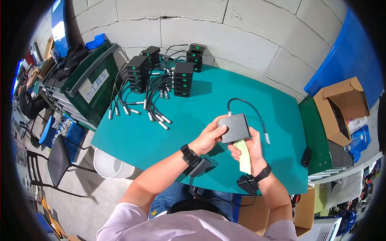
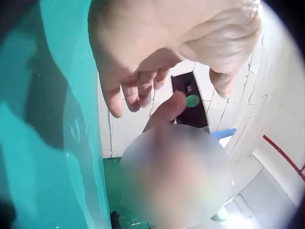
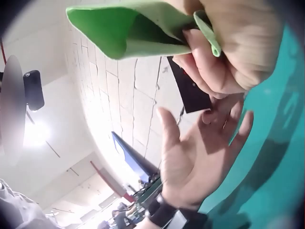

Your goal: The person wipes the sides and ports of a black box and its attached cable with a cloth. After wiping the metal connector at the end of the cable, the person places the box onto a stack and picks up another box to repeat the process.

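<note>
A flat black box (image 1: 236, 128) with a black cable (image 1: 248, 103) at its far side is held low over the table. My right hand (image 1: 253, 150) grips its near right edge, also holding a pale green paper-like strip (image 1: 244, 156), which curls in the right wrist view. A green dot (image 2: 192, 101) marks the box's end. My left hand (image 1: 209, 136) is at its left edge, thumb overlapping the top in the head view. In the right wrist view that left hand (image 3: 198, 152) is spread, thumb apart from the box and fingertips close by it.
Stacks of similar black boxes (image 1: 183, 74) with green dots stand at the back of the green table (image 1: 140, 142), metal-tipped cables spread before them. An opened cardboard box (image 1: 321, 98) stands right, a green tool cabinet (image 1: 82, 86) left. A white bin (image 1: 105, 162) sits below.
</note>
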Demonstrator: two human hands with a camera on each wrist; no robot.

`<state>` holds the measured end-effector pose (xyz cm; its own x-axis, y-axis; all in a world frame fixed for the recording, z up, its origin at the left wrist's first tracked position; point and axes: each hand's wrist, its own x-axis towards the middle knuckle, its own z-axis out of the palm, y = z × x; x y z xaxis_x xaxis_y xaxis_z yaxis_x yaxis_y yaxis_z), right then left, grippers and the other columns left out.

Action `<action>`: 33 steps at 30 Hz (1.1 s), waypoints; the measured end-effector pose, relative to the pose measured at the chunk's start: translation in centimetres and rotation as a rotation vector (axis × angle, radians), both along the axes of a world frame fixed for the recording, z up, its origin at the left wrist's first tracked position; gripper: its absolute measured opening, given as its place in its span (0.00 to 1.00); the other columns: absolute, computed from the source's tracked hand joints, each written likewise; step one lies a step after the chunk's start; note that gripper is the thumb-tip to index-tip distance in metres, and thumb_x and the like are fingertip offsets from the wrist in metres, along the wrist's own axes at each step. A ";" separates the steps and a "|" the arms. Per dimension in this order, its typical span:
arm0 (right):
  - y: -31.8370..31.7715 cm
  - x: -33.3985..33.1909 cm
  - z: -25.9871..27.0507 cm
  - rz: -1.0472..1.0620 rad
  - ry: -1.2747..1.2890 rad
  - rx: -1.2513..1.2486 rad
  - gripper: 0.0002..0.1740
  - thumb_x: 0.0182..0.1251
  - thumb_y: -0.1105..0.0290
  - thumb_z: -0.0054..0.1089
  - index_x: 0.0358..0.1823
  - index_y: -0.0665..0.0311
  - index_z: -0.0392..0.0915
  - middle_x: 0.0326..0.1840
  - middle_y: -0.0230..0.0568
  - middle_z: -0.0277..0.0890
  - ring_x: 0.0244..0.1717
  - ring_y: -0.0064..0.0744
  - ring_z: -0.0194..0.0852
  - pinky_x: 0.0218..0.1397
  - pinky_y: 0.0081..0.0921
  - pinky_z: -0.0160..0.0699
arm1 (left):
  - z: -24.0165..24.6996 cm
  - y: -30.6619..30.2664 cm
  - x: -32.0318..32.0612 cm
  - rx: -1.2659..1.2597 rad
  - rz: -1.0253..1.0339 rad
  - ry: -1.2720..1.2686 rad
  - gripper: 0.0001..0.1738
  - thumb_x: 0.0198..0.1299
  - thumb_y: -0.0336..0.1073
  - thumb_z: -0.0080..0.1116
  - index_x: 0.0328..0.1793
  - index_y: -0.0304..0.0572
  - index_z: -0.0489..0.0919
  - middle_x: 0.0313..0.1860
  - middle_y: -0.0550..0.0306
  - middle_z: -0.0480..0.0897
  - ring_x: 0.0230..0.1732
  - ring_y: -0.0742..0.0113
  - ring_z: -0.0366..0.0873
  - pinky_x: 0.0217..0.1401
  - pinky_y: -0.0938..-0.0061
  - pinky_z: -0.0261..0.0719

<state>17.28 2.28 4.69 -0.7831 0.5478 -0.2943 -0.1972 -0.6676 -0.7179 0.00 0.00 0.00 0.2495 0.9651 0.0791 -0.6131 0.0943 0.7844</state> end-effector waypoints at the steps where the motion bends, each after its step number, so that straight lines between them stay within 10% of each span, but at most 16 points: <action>1: 0.2 -0.4 -0.2 -0.028 0.012 0.032 0.42 0.61 0.32 0.26 0.46 0.66 0.72 0.16 0.38 0.65 0.13 0.25 0.60 0.16 0.20 0.64 | 0.0 0.4 -0.1 0.014 0.025 -0.042 0.35 0.59 0.47 0.58 0.70 0.51 0.57 0.60 0.60 0.67 0.62 0.67 0.64 0.63 0.68 0.64; 12: 2.6 -0.6 -1.0 -0.202 -0.152 0.384 0.17 0.71 0.57 0.43 0.40 0.63 0.73 0.26 0.32 0.72 0.16 0.20 0.63 0.19 0.14 0.63 | 1.0 0.0 -1.2 0.074 0.132 -0.092 0.25 0.61 0.46 0.56 0.60 0.47 0.65 0.57 0.60 0.70 0.58 0.68 0.68 0.61 0.67 0.67; 24: 3.5 -1.7 -3.6 -0.124 -0.322 0.467 0.14 0.71 0.60 0.45 0.40 0.62 0.74 0.26 0.30 0.71 0.22 0.18 0.67 0.25 0.16 0.66 | 1.1 0.2 -0.6 0.143 0.118 -0.012 0.39 0.65 0.63 0.33 0.73 0.44 0.52 0.57 0.54 0.72 0.56 0.62 0.71 0.60 0.64 0.69; 33: 3.4 -1.0 -4.0 -0.318 -0.275 0.606 0.10 0.61 0.73 0.45 0.44 0.63 0.66 0.36 0.33 0.66 0.36 0.19 0.64 0.37 0.16 0.66 | 1.5 0.2 -0.9 0.075 0.183 -0.209 0.41 0.61 0.63 0.43 0.72 0.45 0.54 0.55 0.56 0.72 0.56 0.59 0.72 0.58 0.55 0.72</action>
<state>16.23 5.65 0.64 -0.5007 0.8651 -0.0303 -0.0750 -0.0783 -0.9941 -0.91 0.23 1.53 0.0427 0.9822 0.1831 -0.7637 -0.0861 0.6398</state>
